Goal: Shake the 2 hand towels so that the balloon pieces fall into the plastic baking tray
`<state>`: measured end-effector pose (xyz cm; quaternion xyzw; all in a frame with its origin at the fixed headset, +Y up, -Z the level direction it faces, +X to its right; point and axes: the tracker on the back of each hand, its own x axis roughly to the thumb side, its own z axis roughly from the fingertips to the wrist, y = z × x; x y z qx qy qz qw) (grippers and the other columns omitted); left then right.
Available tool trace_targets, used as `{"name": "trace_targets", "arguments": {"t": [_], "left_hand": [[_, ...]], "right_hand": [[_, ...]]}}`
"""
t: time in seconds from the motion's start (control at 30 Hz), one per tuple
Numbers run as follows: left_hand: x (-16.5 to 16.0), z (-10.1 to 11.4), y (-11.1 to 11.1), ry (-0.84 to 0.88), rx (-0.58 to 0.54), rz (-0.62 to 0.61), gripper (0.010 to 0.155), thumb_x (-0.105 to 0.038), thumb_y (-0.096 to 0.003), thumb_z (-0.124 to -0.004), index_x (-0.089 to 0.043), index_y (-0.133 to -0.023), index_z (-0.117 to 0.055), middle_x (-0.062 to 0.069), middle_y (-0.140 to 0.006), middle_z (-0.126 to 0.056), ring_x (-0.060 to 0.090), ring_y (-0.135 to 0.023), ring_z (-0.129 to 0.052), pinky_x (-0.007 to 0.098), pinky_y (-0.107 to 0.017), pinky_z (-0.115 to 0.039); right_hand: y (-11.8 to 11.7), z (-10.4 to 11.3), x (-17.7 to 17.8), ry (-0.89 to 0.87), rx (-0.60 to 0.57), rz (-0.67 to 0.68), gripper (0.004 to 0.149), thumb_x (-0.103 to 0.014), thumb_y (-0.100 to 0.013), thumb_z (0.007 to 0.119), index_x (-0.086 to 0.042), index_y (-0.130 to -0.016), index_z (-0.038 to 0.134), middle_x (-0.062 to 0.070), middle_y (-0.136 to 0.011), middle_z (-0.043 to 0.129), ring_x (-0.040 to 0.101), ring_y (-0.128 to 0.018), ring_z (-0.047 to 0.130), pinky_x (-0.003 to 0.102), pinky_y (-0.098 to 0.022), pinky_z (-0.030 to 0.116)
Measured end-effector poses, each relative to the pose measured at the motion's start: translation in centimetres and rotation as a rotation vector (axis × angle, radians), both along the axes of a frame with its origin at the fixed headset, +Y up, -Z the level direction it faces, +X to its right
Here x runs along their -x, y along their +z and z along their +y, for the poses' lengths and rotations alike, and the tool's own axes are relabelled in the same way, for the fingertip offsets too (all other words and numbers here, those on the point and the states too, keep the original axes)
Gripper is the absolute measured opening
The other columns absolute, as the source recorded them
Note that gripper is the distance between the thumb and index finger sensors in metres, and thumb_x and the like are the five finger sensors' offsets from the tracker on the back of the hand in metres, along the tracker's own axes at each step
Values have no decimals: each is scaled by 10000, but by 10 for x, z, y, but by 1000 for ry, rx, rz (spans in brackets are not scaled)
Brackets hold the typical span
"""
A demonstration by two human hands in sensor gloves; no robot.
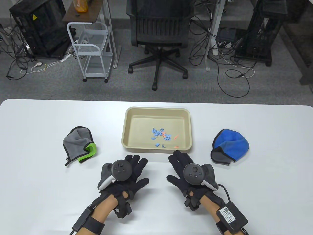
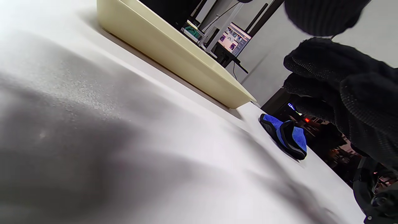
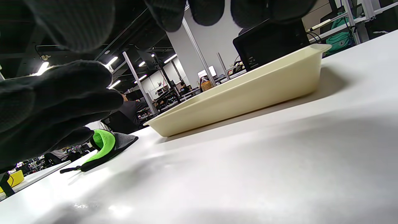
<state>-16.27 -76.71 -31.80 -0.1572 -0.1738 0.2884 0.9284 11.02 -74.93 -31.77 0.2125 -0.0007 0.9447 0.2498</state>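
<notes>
Both gloved hands lie flat on the white tabletop (image 1: 36, 195), the left hand (image 1: 127, 175) and right hand (image 1: 187, 172) with fingers spread, holding nothing. Just beyond them sits the beige plastic baking tray (image 1: 126, 129) with blue and orange balloon pieces (image 1: 161, 137) inside. The crumpled grey-and-green hand towel (image 1: 79, 143) lies left of it, the blue-and-grey hand towel (image 1: 229, 145) right.

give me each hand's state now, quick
Left hand: open, flat over the table, holding nothing.
Right hand: open, holding nothing.

A white table (image 1: 49, 195) bears a beige tray (image 1: 124, 137), a grey-green towel (image 1: 78, 142) and a blue towel (image 1: 231, 143).
</notes>
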Motion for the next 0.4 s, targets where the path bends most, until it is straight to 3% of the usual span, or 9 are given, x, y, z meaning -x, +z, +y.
{"name": "trace_targets", "arguments": {"t": [0.4], "left_hand": [[1, 0, 0, 4, 1, 2, 806, -631, -380, -627, -479, -1027, -171, 4, -1143, -107, 313, -1060, 18, 666, -705, -157]], "right_hand": [[0, 1, -1, 13, -10, -1, 777, -562, -386, 726, -228, -1028, 445, 112, -1172, 355, 442, -1038, 398, 607, -715, 503]]}}
